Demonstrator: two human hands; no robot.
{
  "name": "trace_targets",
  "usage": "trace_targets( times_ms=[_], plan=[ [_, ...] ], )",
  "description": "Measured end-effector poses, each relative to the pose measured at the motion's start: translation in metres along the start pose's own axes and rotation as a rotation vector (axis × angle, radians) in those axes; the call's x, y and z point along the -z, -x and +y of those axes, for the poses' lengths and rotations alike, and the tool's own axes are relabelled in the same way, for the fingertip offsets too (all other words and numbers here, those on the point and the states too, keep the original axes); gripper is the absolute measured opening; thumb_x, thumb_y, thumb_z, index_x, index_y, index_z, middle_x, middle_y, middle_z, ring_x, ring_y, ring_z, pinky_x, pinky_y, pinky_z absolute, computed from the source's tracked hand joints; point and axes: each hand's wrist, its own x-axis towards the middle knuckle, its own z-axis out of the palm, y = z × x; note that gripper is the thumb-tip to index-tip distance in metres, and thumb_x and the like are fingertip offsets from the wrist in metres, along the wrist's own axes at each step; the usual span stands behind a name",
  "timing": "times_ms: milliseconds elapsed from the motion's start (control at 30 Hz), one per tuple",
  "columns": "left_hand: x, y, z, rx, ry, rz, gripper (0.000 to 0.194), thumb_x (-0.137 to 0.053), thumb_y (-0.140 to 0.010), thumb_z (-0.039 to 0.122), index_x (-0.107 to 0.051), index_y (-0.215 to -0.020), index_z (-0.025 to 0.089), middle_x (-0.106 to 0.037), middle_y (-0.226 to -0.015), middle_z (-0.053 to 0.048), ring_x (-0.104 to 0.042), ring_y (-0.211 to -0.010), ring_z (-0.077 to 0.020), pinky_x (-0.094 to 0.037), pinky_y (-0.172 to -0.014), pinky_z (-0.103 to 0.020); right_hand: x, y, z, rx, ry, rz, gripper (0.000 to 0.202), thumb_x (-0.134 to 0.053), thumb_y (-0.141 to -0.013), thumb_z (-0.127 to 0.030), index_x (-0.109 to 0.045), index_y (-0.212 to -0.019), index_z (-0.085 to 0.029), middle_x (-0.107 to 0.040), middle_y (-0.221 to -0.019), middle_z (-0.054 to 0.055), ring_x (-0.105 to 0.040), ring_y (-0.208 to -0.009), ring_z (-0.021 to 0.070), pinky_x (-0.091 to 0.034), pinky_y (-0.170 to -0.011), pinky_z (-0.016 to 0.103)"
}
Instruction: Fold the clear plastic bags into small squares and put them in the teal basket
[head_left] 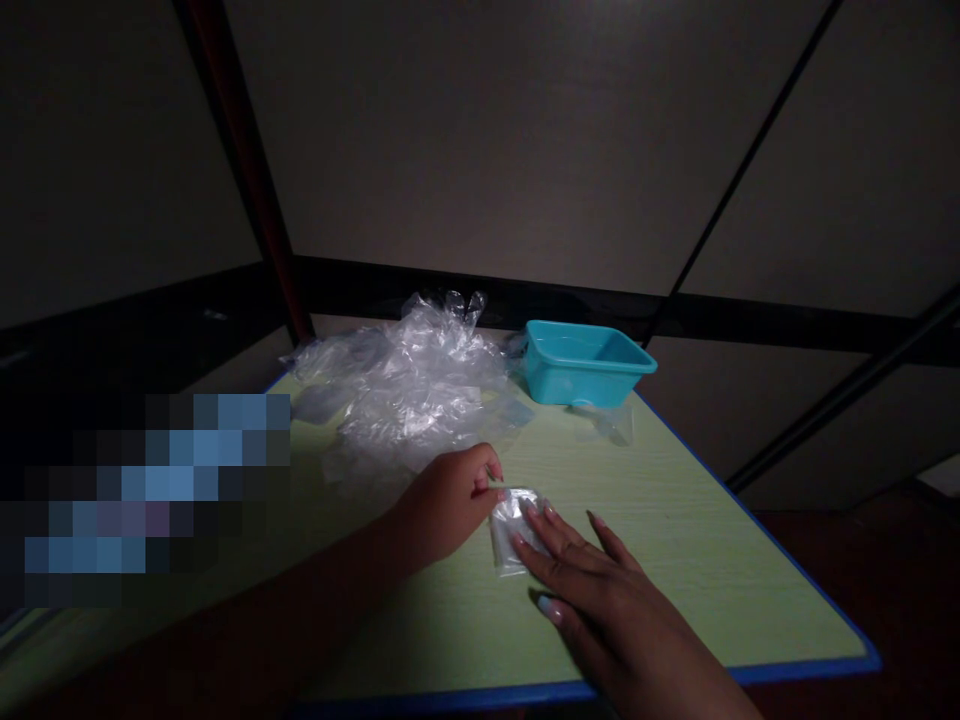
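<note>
A small folded clear plastic bag point(507, 545) lies flat on the light green table near its front. My left hand point(459, 490) is closed at the bag's far left corner, thumb and fingers pinching its edge. With fingers spread out, my right hand point(592, 570) lies on the bag's right side, fingertips pressing its surface. The thumb of that hand rests apart from the bag, over the table. Beyond my left hand spreads a large loose heap of crumpled clear plastic bags point(427, 370).
A turquoise plastic basket point(581, 385) stands at the back right of the table point(720, 580). A flat piece of clear plastic point(616, 424) lies just in front of it. The table has a blue edge, and panelled walls rise behind. A blurred-out patch covers part of the left side.
</note>
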Motion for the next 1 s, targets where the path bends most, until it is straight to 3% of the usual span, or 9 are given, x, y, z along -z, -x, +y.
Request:
trace_targets(
  times_ms=[233, 600, 833, 933, 1000],
  plan=[
    [-0.002, 0.001, 0.001, -0.013, -0.065, -0.011, 0.013, -0.057, -0.076, 0.014, -0.055, -0.088, 0.02, -0.049, -0.063, 0.006, -0.047, -0.057, -0.0119, -0.03, -0.052, -0.022, -0.002, 0.0, 0.001, 0.035, 0.002, 0.018, 0.062, -0.044, -0.089, -0.015, -0.026, -0.141, -0.042, -0.024, -0.149, -0.003, -0.023, -0.137, 0.0204, -0.016, -0.109, 0.058],
    [-0.001, 0.003, 0.004, -0.019, -0.12, -0.019, 0.016, -0.057, -0.076, 0.012, -0.055, -0.089, 0.02, -0.049, -0.064, 0.006, -0.047, -0.058, -0.0123, -0.03, -0.053, -0.022, 0.001, 0.001, -0.001, 0.037, -0.07, 0.044, 0.066, -0.046, -0.083, -0.008, -0.032, -0.141, -0.036, -0.035, -0.144, 0.0, -0.03, -0.134, 0.0232, -0.013, -0.109, 0.058],
    [-0.002, 0.003, 0.004, -0.026, -0.155, -0.013, 0.018, -0.06, -0.075, 0.013, -0.055, -0.091, 0.02, -0.05, -0.064, 0.006, -0.049, -0.058, -0.0131, -0.033, -0.053, -0.022, 0.008, 0.002, -0.014, 0.025, -0.086, -0.085, 0.063, -0.053, -0.084, -0.017, -0.031, -0.142, -0.029, -0.033, -0.144, 0.002, -0.03, -0.133, 0.0261, -0.014, -0.108, 0.059],
    [0.001, 0.006, 0.013, -0.048, -0.185, 0.026, 0.022, -0.059, -0.077, 0.013, -0.056, -0.098, 0.019, -0.055, -0.075, 0.001, -0.054, -0.068, -0.0161, -0.039, -0.06, -0.025, 0.009, 0.003, -0.015, 0.012, -0.105, -0.08, 0.062, -0.054, -0.084, -0.019, -0.032, -0.141, -0.029, -0.034, -0.144, 0.003, -0.031, -0.133, 0.0258, -0.014, -0.109, 0.057],
    [0.004, 0.008, 0.022, -0.169, -0.221, 0.028, 0.025, -0.059, -0.08, 0.017, -0.058, -0.104, 0.019, -0.06, -0.093, -0.005, -0.057, -0.086, -0.0204, -0.043, -0.074, -0.03, 0.01, 0.003, -0.015, 0.015, -0.128, -0.062, 0.062, -0.054, -0.084, -0.018, -0.032, -0.141, -0.029, -0.034, -0.143, 0.004, -0.031, -0.133, 0.0251, -0.014, -0.11, 0.056]
  ],
)
